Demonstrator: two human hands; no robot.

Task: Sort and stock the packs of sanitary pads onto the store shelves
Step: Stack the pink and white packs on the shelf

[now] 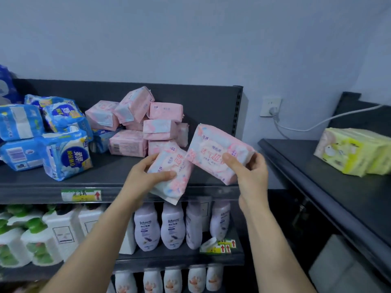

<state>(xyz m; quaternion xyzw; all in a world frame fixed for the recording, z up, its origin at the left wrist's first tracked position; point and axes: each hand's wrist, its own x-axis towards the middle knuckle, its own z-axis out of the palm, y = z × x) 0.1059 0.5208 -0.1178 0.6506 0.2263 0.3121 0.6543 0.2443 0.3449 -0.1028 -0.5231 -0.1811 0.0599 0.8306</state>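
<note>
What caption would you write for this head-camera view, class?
Left hand grips a pink plastic pad pack, right hand a second pink pack, before a dark metal shelf.

Heaped packs (148, 123) sit on the top shelf (118, 172), bottles (169, 225) below, another stack (355, 153) on the side shelf (306, 166)

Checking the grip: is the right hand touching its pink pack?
Touching. Head view: the right hand grips the pink pack, thumb across its front, fingers curled behind its end.

A blue pad pack (12, 123) cut off by the left edge — shelf label (81, 195) print blurred.
</note>
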